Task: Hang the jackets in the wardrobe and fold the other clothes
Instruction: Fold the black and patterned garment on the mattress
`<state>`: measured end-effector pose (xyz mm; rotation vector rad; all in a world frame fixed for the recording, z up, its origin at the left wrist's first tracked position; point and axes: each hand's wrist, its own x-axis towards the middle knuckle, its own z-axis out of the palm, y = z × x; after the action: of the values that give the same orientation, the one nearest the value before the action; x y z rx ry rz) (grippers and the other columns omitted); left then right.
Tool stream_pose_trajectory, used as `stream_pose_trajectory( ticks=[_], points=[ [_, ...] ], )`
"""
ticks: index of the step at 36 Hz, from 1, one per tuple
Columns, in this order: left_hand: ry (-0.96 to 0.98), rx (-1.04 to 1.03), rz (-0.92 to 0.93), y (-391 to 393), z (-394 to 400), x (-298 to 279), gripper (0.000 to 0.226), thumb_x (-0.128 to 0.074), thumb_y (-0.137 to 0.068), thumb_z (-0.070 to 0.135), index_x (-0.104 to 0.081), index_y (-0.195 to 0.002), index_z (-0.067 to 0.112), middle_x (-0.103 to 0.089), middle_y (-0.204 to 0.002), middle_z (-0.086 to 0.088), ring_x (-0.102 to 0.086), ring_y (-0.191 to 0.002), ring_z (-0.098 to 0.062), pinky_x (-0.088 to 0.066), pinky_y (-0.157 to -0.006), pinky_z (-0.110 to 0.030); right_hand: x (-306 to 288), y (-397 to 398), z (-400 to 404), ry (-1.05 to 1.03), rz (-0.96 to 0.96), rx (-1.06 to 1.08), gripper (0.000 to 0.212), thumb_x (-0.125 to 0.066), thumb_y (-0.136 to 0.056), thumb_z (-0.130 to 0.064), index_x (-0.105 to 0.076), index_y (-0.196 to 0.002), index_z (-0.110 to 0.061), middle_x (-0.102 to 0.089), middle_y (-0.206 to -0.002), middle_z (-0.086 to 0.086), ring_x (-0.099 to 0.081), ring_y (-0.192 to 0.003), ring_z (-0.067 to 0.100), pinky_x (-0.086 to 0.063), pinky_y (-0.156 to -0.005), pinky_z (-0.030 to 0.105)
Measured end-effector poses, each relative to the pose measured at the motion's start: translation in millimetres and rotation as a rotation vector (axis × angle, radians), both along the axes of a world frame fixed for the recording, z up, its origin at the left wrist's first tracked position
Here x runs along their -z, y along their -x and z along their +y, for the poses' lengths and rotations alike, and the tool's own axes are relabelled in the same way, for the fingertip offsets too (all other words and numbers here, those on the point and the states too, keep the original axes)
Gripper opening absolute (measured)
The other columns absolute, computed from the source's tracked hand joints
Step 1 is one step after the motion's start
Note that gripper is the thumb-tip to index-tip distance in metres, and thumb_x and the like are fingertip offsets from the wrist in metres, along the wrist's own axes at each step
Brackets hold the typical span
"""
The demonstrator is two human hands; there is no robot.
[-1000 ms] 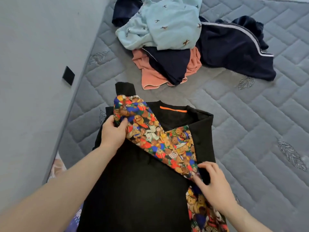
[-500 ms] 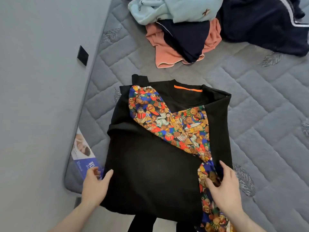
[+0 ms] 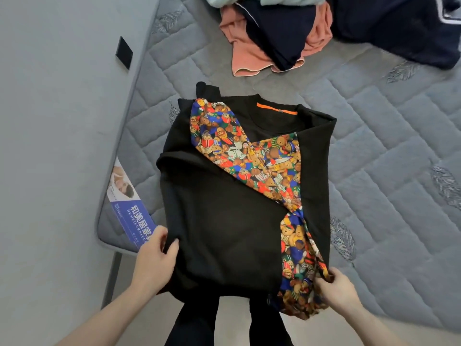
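Observation:
A black jacket [image 3: 224, 221] with a bright teddy-bear print lining [image 3: 249, 156] and an orange neck tab lies on the grey quilted mattress [image 3: 386, 171], its sides folded inward. My left hand [image 3: 154, 260] grips the jacket's lower left edge, thumb on top of the black cloth. My right hand [image 3: 336, 288] pinches the printed lining at the lower right corner, near the mattress's front edge.
A heap of other clothes lies at the far end: a salmon garment [image 3: 249, 58], a navy piece [image 3: 282, 33] and a dark navy jacket with white trim [image 3: 399, 28]. A grey wall [image 3: 50, 121] borders the left. A blue printed label [image 3: 132, 216] sits at the mattress corner.
Both hands have slid down from the jacket's upper and middle parts to its bottom corners. They now take hold of the hem. The view has tilted toward the front edge.

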<state>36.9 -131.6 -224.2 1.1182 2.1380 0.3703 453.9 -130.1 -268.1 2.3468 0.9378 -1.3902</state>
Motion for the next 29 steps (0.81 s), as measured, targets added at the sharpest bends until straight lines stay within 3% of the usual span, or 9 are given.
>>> stream_pose_trajectory(
  ticks=[3,6,8,11,16,20,25,27,29],
  points=[
    [-0.027,0.058,-0.064,-34,4,-18,0.014,-0.063,-0.097,0.027,-0.054,-0.108,0.031,-0.067,-0.092,0.018,-0.065,-0.087,-0.006,-0.055,-0.079,-0.04,-8,-3,1,-0.07,0.079,0.003,0.002,-0.064,-0.093,-0.02,-0.066,-0.092,-0.019,-0.072,-0.094,0.005,-0.064,-0.092,0.029,-0.046,-0.076,0.035],
    [-0.032,0.149,-0.041,-66,7,-27,0.041,-0.058,-0.101,0.029,-0.053,-0.142,0.024,-0.063,-0.132,0.013,-0.059,-0.121,-0.009,-0.048,-0.104,-0.033,-17,-3,0,-0.118,0.107,0.012,0.005,-0.064,-0.093,-0.021,-0.062,-0.095,-0.025,-0.069,-0.093,-0.001,-0.063,-0.093,0.026,-0.045,-0.076,0.034],
    [-0.052,0.229,-0.026,-88,11,-33,0.047,-0.056,-0.102,0.026,-0.048,-0.148,0.02,-0.055,-0.131,0.015,-0.059,-0.118,-0.013,-0.049,-0.1,-0.035,-22,-3,-3,-0.142,0.115,-0.003,0.013,-0.066,-0.091,-0.024,-0.057,-0.1,-0.026,-0.067,-0.092,-0.005,-0.063,-0.092,0.024,-0.045,-0.075,0.034],
    [-0.028,0.389,0.023,-121,17,-40,0.054,-0.056,-0.101,0.024,-0.039,-0.153,0.022,-0.043,-0.127,0.015,-0.064,-0.092,-0.023,-0.049,-0.076,-0.038,-27,0,-8,-0.188,0.154,-0.001,0.02,-0.069,-0.089,-0.023,-0.054,-0.101,-0.027,-0.068,-0.092,-0.011,-0.064,-0.088,0.017,-0.046,-0.072,0.032],
    [0.15,0.671,0.168,-176,27,-30,0.084,-0.058,-0.095,0.019,-0.007,-0.161,0.028,-0.028,-0.141,0.01,-0.057,-0.075,-0.015,-0.041,-0.063,-0.029,-27,7,-17,-0.195,0.203,0.082,0.024,-0.072,-0.086,-0.02,-0.056,-0.102,-0.027,-0.068,-0.093,-0.019,-0.064,-0.089,0.01,-0.047,-0.076,0.029],
    [0.255,0.892,0.157,-208,36,-12,0.094,-0.064,-0.093,0.014,-0.001,-0.162,0.023,-0.027,-0.15,0.002,-0.064,-0.092,-0.019,-0.056,-0.076,-0.033,-21,8,-21,-0.19,0.218,0.09,0.026,-0.073,-0.084,-0.019,-0.058,-0.102,-0.028,-0.07,-0.095,-0.014,-0.065,-0.093,0.015,-0.047,-0.079,0.031],
    [0.524,1.167,0.044,-218,48,11,0.082,-0.053,-0.1,0.017,-0.002,-0.164,0.017,-0.023,-0.161,-0.004,-0.054,-0.124,-0.036,-0.05,-0.099,-0.043,-14,6,-19,-0.164,0.237,0.074,0.032,-0.074,-0.083,-0.02,-0.058,-0.11,-0.028,-0.069,-0.1,-0.012,-0.065,-0.096,0.015,-0.047,-0.075,0.029],
    [0.593,1.195,0.007,-215,60,14,0.077,-0.054,-0.099,0.025,-0.011,-0.163,0.015,-0.028,-0.162,-0.005,-0.044,-0.138,-0.033,-0.043,-0.111,-0.042,-13,3,-17,-0.164,0.245,0.064,0.033,-0.075,-0.083,-0.023,-0.057,-0.109,-0.032,-0.069,-0.099,-0.016,-0.064,-0.092,0.01,-0.045,-0.069,0.026],
    [0.546,1.131,-0.01,-211,77,11,0.069,-0.059,-0.095,0.034,-0.035,-0.157,0.017,-0.047,-0.15,-0.004,-0.049,-0.135,-0.028,-0.046,-0.109,-0.042,-11,-1,-14,-0.177,0.247,0.073,0.032,-0.077,-0.081,-0.026,-0.057,-0.105,-0.034,-0.068,-0.098,-0.019,-0.063,-0.089,0.001,-0.045,-0.068,0.025]
  ],
)
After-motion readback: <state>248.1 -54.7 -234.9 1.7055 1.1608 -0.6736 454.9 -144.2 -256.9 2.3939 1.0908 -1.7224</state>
